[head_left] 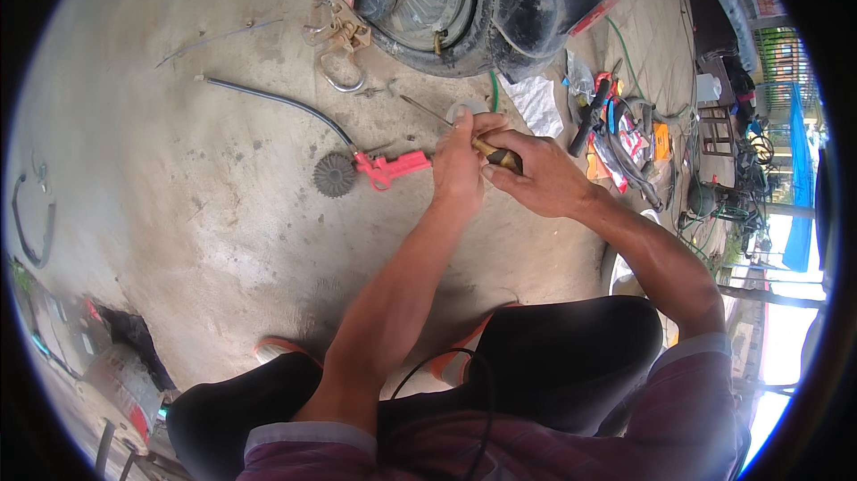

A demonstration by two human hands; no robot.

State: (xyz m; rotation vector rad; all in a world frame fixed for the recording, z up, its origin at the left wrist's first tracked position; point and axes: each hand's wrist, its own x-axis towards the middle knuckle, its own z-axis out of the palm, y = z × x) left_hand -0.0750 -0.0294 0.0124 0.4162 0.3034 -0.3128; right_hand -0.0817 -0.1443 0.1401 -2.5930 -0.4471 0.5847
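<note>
My right hand (pixel 544 173) is closed around the yellow-and-black handle of a screwdriver (pixel 506 160). Its thin metal shaft runs up and left past my left hand, and the tip shows beyond the thumb. My left hand (pixel 458 160) is closed at the front of the handle, its thumb raised along a small pale round piece (pixel 466 110). Whether the left fingers grip that piece or the shaft is hidden. Just left of my hands, a red tire inflator gun (pixel 395 167) with a black hose (pixel 299 106) lies on the concrete, beside a dark round ribbed disc (pixel 335 175).
A motorbike wheel (pixel 428 4) with a black mudguard (pixel 540 12) is ahead. Rusty metal parts (pixel 339 35) lie beside it. To the right are a white rag (pixel 533 102) and a heap of tools and packets (pixel 625 128). A metal container (pixel 120 387) stands at lower left.
</note>
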